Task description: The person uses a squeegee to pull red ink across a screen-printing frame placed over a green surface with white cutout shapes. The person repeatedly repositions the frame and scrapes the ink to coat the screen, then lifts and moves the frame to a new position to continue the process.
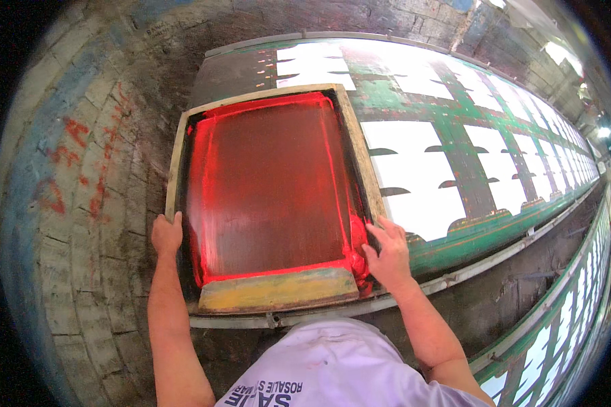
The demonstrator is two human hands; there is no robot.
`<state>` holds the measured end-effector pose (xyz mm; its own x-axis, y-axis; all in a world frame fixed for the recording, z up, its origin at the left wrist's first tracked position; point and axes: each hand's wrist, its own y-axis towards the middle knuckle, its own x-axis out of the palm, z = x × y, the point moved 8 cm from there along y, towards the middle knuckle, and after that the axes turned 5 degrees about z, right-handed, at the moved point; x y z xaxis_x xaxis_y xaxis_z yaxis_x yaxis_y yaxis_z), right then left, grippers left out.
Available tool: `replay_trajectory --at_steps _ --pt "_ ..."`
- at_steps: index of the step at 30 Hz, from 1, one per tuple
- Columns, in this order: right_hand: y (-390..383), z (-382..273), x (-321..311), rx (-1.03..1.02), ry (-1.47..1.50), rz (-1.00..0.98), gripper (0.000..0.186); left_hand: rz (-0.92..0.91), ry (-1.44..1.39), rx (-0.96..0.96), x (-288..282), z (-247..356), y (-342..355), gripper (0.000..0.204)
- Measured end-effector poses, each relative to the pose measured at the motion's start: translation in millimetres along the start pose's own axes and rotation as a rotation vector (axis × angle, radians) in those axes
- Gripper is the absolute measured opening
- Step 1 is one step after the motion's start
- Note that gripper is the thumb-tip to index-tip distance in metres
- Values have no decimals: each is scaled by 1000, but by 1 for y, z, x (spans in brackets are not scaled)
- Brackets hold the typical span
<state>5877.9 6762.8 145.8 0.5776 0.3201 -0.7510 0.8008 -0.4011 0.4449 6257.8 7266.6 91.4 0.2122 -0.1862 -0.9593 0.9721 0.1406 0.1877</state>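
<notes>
A wooden-framed printing screen (pixel 265 183), its mesh coated with wet red ink, lies in front of me at the left end of a long green table. My left hand (pixel 167 234) is closed around the frame's left rail. Over the right rail, near its lower end, sits my right hand (pixel 389 254), its fingers bent across the wood and its thumb and forefinger apart beside the ink. A worn squeegee (pixel 278 290) with a yellowish wooden face rests inside the near end of the frame. Thick red ink (pixel 358 254) is heaped by the right inner edge.
White cut panels (pixel 417 176) lie in rows along the green table (pixel 448 261), which runs away to the right. A metal rail (pixel 509 247) borders its near edge. A second table with white panels (pixel 543 353) stands at lower right. A block wall (pixel 81 203) is close on the left.
</notes>
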Motion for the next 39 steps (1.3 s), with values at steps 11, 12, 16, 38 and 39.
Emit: replay_trajectory --at_steps 11,12,16,38,39 --pt "34 73 50 383 -91 -96 83 -152 -232 -88 28 -27 19 73" --pt "36 73 51 388 -94 -96 83 -163 -262 -104 33 -30 19 73" --pt "42 66 45 435 -80 -105 76 -68 -317 -88 42 -42 21 74" --pt "78 270 -120 466 -40 79 66 -68 -589 -25 21 205 -84 51" --pt "76 289 -129 467 -36 88 66 -80 -576 3 20 224 -98 51"
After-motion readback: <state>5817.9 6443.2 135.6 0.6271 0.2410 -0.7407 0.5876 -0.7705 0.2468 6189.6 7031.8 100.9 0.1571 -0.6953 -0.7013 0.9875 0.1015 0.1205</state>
